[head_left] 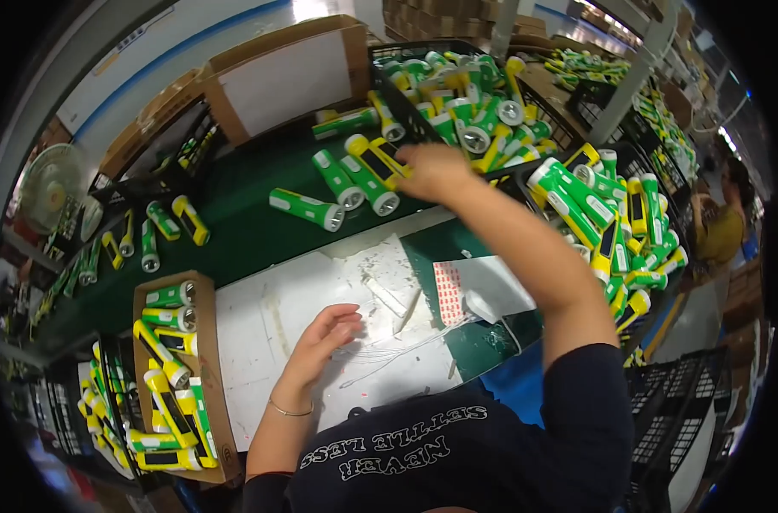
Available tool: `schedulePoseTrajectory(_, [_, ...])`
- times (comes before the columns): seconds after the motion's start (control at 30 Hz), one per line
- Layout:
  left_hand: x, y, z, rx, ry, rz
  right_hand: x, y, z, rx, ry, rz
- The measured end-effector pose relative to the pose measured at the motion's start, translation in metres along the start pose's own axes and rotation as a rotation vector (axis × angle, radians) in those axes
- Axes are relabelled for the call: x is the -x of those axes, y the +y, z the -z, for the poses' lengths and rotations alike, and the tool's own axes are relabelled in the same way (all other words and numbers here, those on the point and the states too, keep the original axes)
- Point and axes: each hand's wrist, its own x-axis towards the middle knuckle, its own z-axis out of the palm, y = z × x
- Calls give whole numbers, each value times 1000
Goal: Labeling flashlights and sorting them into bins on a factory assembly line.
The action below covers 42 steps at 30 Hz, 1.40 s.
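My right hand (436, 173) reaches across to the dark green belt, its fingers bent around the near end of a yellow flashlight (376, 161) with a dark panel along its side. Part of the fingertips is hidden behind the hand. Just left of it lie green-and-white flashlights (333, 179) with their lenses toward me, and one green flashlight (307, 209) lies crosswise nearer the belt edge. Over the white work surface (260, 342) hovers my left hand (325, 338), holding nothing, with fingers loosely curved and the thumb apart. A white strip (385, 297) lies beyond it.
Black crates of flashlights (470, 94) stand behind the belt, and a heaped pile (611, 214) is at right. An open cardboard box (220, 410) of flashlights is at left. A red-patterned sheet (448, 293) and white cables (380, 352) lie before me. Another person (727, 222) is far right.
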Motion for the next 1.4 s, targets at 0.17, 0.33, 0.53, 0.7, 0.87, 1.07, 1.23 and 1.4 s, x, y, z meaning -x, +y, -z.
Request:
schedulePoseTrajectory(0.17, [26, 3, 8, 11, 75, -12, -24, -29, -100, 113, -184, -191])
schedulePoseTrajectory(0.33, [28, -14, 32, -217, 274, -142, 12, -44, 0, -16, 152, -31])
schedulePoseTrajectory(0.53, [-1, 20, 7, -95, -121, -275, 85, -61, 56, -1160, -452, 463])
schedulePoseTrajectory(0.7, [-1, -14, -21, 649, -360, 101, 108, -78, -9, -1714, -598, 254])
schedulePoseTrajectory(0.87, [10, -27, -10, 730, 7, 148, 128, -80, -56, -1313, -195, 4])
schedulePoseTrajectory(1.07, [7, -33, -5, 669, 174, 107, 163, -94, -65, -1238, -318, -20])
schedulePoseTrajectory(1.23, [4, -32, -8, 720, 251, 117, 180, -98, -66, -1146, -365, -54])
schedulePoseTrajectory(1.4, [3, -29, -12, 753, 238, 112, 187, -100, -67, -1110, -326, 4])
